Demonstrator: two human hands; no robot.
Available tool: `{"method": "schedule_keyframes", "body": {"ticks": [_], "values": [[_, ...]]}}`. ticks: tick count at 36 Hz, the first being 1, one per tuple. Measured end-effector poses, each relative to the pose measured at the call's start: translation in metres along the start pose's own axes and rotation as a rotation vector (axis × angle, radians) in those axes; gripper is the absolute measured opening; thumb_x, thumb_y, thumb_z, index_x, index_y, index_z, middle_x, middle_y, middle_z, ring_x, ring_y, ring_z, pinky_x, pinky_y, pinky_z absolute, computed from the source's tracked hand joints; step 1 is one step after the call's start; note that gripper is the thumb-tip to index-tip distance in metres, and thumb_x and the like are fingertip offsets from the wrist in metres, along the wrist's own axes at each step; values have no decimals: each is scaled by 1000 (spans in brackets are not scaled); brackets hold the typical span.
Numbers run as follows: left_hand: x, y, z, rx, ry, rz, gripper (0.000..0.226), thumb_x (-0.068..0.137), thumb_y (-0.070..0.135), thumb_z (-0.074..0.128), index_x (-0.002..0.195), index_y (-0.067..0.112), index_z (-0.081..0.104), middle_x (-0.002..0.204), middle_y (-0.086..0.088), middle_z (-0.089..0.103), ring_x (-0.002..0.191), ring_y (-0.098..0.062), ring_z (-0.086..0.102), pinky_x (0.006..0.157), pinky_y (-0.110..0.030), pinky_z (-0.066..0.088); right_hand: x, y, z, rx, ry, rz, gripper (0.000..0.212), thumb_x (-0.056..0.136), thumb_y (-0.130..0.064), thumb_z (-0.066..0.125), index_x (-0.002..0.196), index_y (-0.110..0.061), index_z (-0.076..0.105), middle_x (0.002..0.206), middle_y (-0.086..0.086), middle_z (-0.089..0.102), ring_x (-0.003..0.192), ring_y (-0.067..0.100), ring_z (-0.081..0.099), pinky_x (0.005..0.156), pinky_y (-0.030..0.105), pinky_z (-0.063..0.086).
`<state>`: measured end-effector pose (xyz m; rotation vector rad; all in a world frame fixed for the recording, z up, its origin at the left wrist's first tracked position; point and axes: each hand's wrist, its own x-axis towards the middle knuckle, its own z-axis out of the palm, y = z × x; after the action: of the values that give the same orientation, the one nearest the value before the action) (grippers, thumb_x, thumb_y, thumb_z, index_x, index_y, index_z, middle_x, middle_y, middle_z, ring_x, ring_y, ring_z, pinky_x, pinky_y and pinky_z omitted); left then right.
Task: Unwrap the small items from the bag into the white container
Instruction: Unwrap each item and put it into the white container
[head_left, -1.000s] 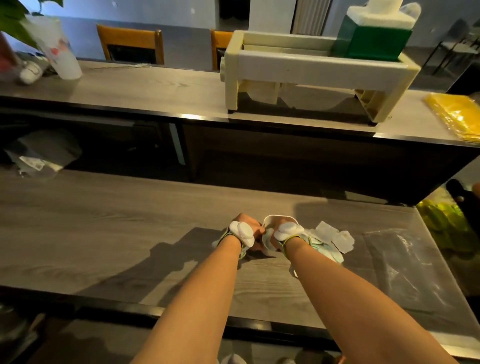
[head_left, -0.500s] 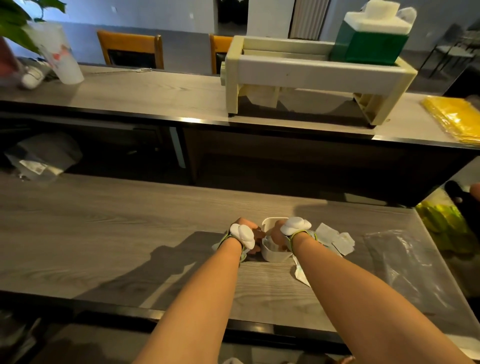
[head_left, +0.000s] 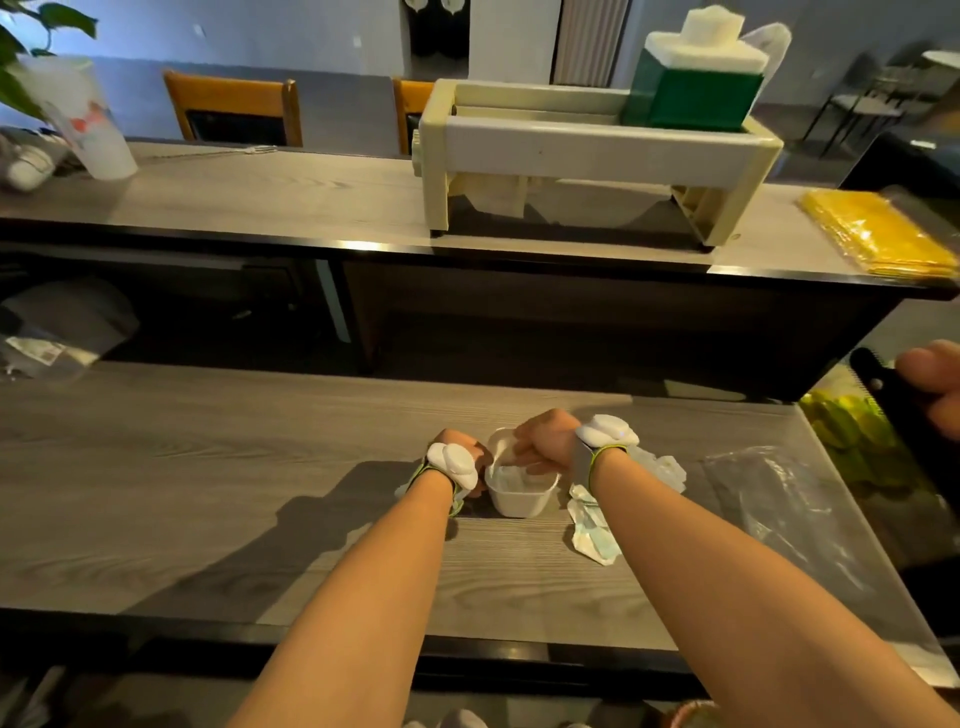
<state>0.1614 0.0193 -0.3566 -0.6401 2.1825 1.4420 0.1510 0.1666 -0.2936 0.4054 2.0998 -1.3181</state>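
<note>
The white container stands on the near wooden counter, with pale contents inside. My right hand hovers over its far rim, fingers bunched and pointing down into it, pinching a small pale item that is mostly hidden. My left hand is curled against the container's left side; its fingers are hidden behind the wrist device. Crumpled wrappers lie just right of the container, under my right forearm. The clear plastic bag lies flat farther right.
A raised counter behind carries a cream rack with a green box, a plastic cup and a yellow pack. Another person's hand shows at the right edge. The counter's front edge runs below my forearms.
My right hand has risen from beside the left hand and now sits over the container, which shows more of its opening. The left hand stays at the container's left side.
</note>
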Motion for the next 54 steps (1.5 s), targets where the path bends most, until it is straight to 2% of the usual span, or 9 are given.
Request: {"method": "schedule_keyframes", "body": {"ticks": [6, 13, 16, 20, 23, 33, 40, 49, 54], "values": [[13, -9, -2, 36, 79, 0, 14, 68, 13, 64, 70, 2, 72, 70, -15, 68, 68, -30, 68, 73, -54, 60, -5, 11, -17, 203, 75, -16, 14, 95, -3, 49, 96, -4, 63, 83, 15, 69, 74, 26, 71, 65, 33, 62], [-16, -20, 4, -251, 79, -132, 30, 97, 26, 45, 92, 2, 62, 91, -21, 69, 65, -32, 64, 60, -37, 55, -7, 33, -28, 208, 160, -38, 21, 97, -8, 43, 89, -12, 62, 72, 11, 64, 58, 21, 61, 56, 26, 53], [-16, -41, 8, -251, 21, -222, 31, 101, 17, 38, 115, -4, 55, 112, -21, 66, 61, -26, 60, 63, -35, 54, -8, 48, -36, 106, 186, -10, 21, 94, -7, 44, 86, -12, 63, 70, 11, 64, 56, 22, 58, 53, 25, 50], [-40, -56, 28, -199, -115, -306, 20, 98, 6, 40, 79, 6, 46, 79, -12, 58, 60, -25, 56, 57, -29, 46, 16, 88, -51, -467, 226, 69, 23, 79, -27, 59, 96, -18, 72, 103, 12, 71, 93, 35, 66, 88, 45, 53], [-48, -56, 43, -160, -228, -332, 22, 98, 7, 40, 78, 8, 50, 76, -11, 57, 60, -24, 56, 59, -28, 45, -20, 96, -50, -762, 232, -8, 36, 92, -30, 56, 124, -16, 62, 130, 8, 59, 123, 30, 54, 100, 33, 42], [-50, -39, 82, -135, -416, -320, 16, 102, 20, 41, 105, 11, 53, 99, -9, 63, 76, -22, 62, 67, -30, 50, -22, 149, -42, -1065, 228, -64, 69, 79, -35, 67, 141, -44, 37, 136, 11, 32, 133, 30, 29, 111, 33, 28], [-47, -34, 92, -109, -434, -330, 42, 104, 23, 35, 138, -1, 40, 142, -15, 49, 129, -31, 50, 107, -34, 40, -11, 161, -45, -970, 210, -106, 38, 79, -27, 68, 117, -33, 64, 129, 6, 37, 111, 35, 48, 98, 29, 39], [-49, -46, 91, -164, -392, -243, 23, 98, 23, 51, 116, 10, 50, 102, -9, 63, 73, -20, 64, 71, -28, 52, -5, 164, -50, -884, 151, -217, 26, 93, -19, 54, 113, -17, 71, 119, 6, 68, 112, 26, 60, 92, 26, 43], [-55, -52, 89, -187, -409, -213, 33, 96, 28, 54, 123, 10, 55, 109, -6, 65, 88, -23, 65, 85, -34, 51, -8, 173, -43, -168, 235, -177, 4, 90, -18, 63, 90, -17, 67, 77, 0, 65, 78, 19, 61, 71, 30, 47]]}}
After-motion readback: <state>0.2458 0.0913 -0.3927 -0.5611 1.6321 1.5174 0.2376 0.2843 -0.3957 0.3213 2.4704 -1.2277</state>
